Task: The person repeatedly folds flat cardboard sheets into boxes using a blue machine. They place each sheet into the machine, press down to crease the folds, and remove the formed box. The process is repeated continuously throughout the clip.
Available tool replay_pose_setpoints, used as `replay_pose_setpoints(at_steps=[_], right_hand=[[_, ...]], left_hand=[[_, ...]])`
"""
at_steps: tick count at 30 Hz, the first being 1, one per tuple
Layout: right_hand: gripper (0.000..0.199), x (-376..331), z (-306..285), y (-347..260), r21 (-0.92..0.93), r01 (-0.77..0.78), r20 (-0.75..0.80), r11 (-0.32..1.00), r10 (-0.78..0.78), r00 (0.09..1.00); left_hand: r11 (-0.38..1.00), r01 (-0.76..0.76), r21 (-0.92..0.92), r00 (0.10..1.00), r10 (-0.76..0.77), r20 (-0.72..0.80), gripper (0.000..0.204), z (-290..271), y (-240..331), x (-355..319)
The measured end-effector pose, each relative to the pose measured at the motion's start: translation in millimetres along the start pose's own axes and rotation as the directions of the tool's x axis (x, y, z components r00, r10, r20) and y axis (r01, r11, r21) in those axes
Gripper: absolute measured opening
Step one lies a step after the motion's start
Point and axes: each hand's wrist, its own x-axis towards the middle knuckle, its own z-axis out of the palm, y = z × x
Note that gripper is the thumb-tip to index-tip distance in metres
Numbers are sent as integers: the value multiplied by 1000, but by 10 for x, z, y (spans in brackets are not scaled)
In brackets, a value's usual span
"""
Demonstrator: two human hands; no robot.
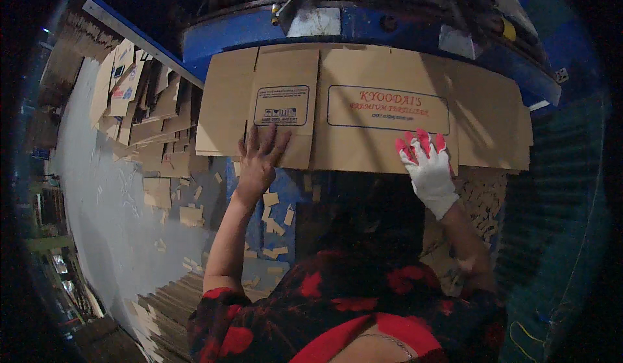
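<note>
A wide, flat brown cardboard box blank point(383, 64) lies across the front of a blue machine, with printed panels and creases facing up. More cardboard edges show beneath it at both ends. My bare left hand point(261, 155) rests on its left part, fingers spread just below a small printed frame. On the right part, near the front edge, lies my right hand point(428, 171) in a white glove with red fingertips. Its fingers are stretched out and somewhat apart, touching the board under the larger printed frame. Neither hand grips anything.
The blue machine point(363, 22) with rollers and metal plates spans the far side. A messy pile of cardboard sheets point(152, 113) stands at left. Cardboard scraps point(191, 216) litter the grey floor point(107, 194). Stacked cardboard point(172, 317) sits at lower left, more scraps point(480, 197) at right.
</note>
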Motion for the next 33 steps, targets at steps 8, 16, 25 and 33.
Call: replay_pose_setpoints(at_steps=[8, 16, 25, 33], right_hand=[[38, -30, -48, -1, -13, -43, 118, 999, 44, 992], [37, -186, -402, 421, 30, -20, -297, 999, 28, 954], [43, 207, 308, 1337, -119, -115, -380, 986, 62, 923], [48, 1192, 615, 1922, -2, -79, -279, 997, 75, 957]], left_hand=[[1000, 15, 18, 987, -17, 162, 59, -107, 32, 178], [983, 17, -182, 982, -50, -180, 52, -290, 235, 426], [968, 21, -250, 943, -102, -315, 45, 342, 358, 1413], [987, 158, -9, 930, -152, -334, 47, 647, 49, 2295]])
